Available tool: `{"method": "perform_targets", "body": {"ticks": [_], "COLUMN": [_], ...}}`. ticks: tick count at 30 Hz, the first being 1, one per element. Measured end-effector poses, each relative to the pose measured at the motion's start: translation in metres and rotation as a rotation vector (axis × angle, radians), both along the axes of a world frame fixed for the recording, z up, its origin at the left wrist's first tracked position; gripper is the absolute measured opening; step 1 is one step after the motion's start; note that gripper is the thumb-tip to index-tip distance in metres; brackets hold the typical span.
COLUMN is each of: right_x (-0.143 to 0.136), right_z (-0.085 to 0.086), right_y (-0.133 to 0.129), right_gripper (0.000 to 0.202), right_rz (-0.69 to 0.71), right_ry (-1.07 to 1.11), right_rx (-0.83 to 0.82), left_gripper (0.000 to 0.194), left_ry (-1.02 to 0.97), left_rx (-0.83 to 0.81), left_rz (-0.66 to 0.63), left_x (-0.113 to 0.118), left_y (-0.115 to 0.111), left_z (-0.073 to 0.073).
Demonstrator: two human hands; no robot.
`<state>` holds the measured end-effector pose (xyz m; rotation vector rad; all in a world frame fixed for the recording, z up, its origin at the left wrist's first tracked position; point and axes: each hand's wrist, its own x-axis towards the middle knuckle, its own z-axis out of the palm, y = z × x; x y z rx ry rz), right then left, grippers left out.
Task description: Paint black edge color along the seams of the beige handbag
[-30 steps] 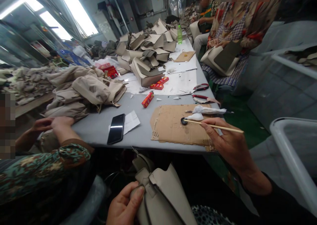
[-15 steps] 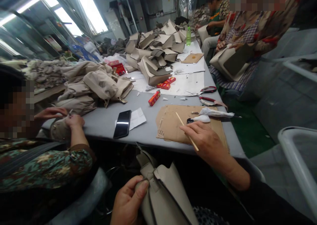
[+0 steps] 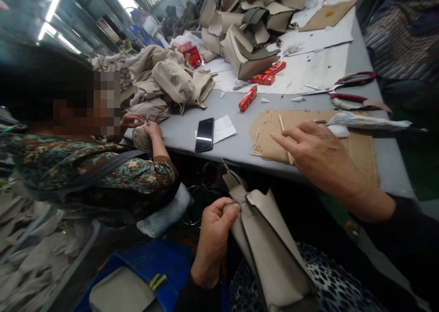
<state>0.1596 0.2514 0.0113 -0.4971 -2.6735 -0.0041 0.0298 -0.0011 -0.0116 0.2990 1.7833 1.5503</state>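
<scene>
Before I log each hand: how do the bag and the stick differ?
The bag is broad and grey-beige; the stick is thin and pale yellow.
The bag sits in front of the table, below its edge; the stick is over the cardboard.
The bag is pinched by the left hand; the stick is at the right hand, its grip unclear.
Both are partly hidden by a hand.

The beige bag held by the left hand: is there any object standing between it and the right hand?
No loose object is visible between the beige bag and the right hand. In this view, only the near edge of the table lies between them; the hand is over the cardboard.
</scene>
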Motion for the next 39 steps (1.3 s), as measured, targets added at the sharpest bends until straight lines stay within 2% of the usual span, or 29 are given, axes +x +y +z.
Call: {"method": "perform_targets", "body": {"ticks": [3,5,7,10,14,17,23,30,35,39], "right_x": [0.005,0.005,0.005,0.003,0.001,0.000,0.003,0.001,0.000,0.000], "right_z": [-0.002,-0.010,-0.022,-0.037,-0.044,-0.045,-0.046,-0.052,-0.053,-0.053], "right_y": [-0.032,-0.051,-0.065,-0.077,-0.087,-0.092,-0.097,-0.104,-0.106,-0.104], "right_gripper": [0.031,0.031,0.033,0.033,0.034,0.033,0.031,0.032,0.028,0.027], "right_rz": [0.181,0.335,0.429,0.465,0.462,0.438,0.375,0.294,0.316,0.341], "right_ry": [0.201,0.257,0.248,0.192,0.231,0.294,0.390,0.465,0.502,0.513], "right_rx": [-0.268,-0.566,-0.885,-1.286,-1.584,-1.711,-1.845,-2.085,-2.118,-2.104], "left_gripper": [0.035,0.035,0.033,0.031,0.032,0.032,0.031,0.027,0.025,0.021], "left_ry": [0.010,0.015,0.019,0.020,0.015,0.012,0.127,0.140,0.055,0.050], "left_rx": [0.003,0.008,0.011,0.008,0.011,0.007,-0.045,-0.082,-0.063,-0.064], "left_rz": [-0.005,-0.024,-0.042,-0.051,-0.046,-0.052,-0.068,-0.126,-0.150,-0.155], "left_x": [0.000,0.000,0.001,0.003,0.006,0.007,0.005,0.007,0.007,0.005], "left_y": [-0.001,-0.001,-0.002,-0.003,-0.004,-0.005,-0.006,-0.005,-0.004,-0.002], "left_z": [-0.001,-0.001,0.000,0.002,0.003,0.003,0.002,0.009,0.013,0.011]}}
